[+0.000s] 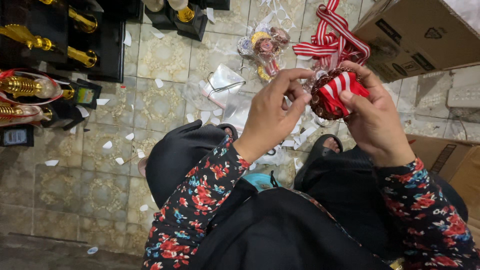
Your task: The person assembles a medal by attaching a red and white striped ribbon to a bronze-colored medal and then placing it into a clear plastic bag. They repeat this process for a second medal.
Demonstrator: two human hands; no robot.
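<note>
Hands meet above the lap: the right hand (pixel 372 117) has its fingers clamped on a bronze medal (pixel 327 95) wrapped in red-and-white ribbon (pixel 342 90), while the left hand (pixel 272 112) pinches at the medal's left edge with thumb and forefinger together. Farther off on the tiled floor (pixel 165 55) lie bagged medals (pixel 265 47), with a cardboard box (pixel 420 35) to the right and gold trophies (pixel 30 85) at far left.

gold trophies (pixel 30 42), a cardboard box (pixel 420 35) and paper scraps (pixel 107 145) on tiled floor (pixel 165 57).
</note>
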